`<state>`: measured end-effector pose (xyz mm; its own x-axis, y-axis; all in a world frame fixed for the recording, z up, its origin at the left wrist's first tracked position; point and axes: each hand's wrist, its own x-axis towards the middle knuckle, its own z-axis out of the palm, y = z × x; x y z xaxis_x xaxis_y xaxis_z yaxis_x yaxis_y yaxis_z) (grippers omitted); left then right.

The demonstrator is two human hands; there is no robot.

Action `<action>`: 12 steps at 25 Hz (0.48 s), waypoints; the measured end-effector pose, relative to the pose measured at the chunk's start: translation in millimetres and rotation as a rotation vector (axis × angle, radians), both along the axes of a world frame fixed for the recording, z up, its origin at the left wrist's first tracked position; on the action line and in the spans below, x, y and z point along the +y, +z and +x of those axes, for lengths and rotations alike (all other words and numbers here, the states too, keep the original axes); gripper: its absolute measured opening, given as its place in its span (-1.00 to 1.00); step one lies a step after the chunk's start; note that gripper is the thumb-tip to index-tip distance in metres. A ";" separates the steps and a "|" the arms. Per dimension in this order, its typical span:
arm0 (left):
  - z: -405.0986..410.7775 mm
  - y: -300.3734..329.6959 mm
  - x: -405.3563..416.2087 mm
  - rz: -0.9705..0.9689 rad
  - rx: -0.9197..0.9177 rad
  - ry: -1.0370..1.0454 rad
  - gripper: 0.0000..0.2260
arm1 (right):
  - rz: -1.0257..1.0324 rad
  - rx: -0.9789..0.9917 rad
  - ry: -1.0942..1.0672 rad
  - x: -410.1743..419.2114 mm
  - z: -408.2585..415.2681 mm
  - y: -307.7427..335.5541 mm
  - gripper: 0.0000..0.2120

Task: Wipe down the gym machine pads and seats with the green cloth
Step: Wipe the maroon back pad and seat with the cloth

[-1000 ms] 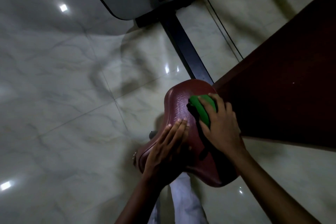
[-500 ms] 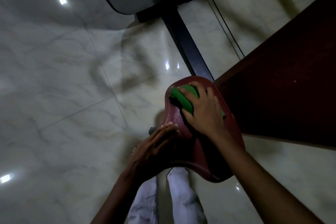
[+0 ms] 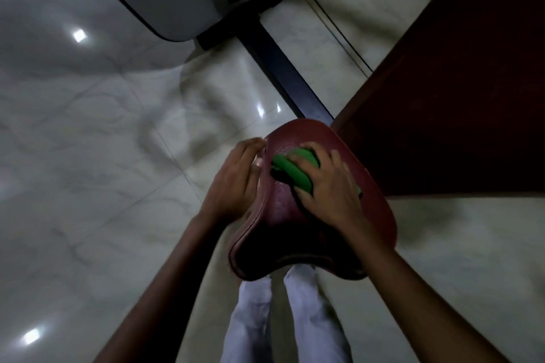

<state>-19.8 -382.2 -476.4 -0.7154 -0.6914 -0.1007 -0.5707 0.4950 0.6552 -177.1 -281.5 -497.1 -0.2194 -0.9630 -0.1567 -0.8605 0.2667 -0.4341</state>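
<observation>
Right hand, fingers curled over green cloth, presses it mid-frame on the seat, long axis toward lower frame; left hand clasps its left edge.

A grained, slightly glossy leather-like cover is seen on the seat; the floor is polished marble-like tile; the green cloth is matt.

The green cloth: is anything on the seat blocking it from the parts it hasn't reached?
Nothing visible does. The right hand presses the cloth on the far part of the red seat, whose near surface lies bare. The left hand holds the seat's left edge, beside the cloth, off the top.
</observation>
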 end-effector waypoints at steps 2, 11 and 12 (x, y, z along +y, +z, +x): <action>-14.0 -11.9 -33.2 0.045 -0.088 -0.227 -0.59 | -0.012 0.030 -0.185 6.0 13.5 4.2 -0.50; -67.3 -53.2 -51.0 -0.200 -0.268 -0.756 -0.47 | 0.019 0.106 -0.657 36.8 17.3 -3.3 -0.47; -68.3 -50.1 -48.4 -0.233 -0.247 -0.766 -0.50 | 0.009 0.115 -0.752 38.2 25.7 -3.7 -0.47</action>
<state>-88.1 -430.5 -526.4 -0.9717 -0.0459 -0.2315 -0.1356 0.9114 0.3885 -151.4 -243.3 -500.9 -0.8314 -0.5465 -0.1003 -0.4855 0.8023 -0.3472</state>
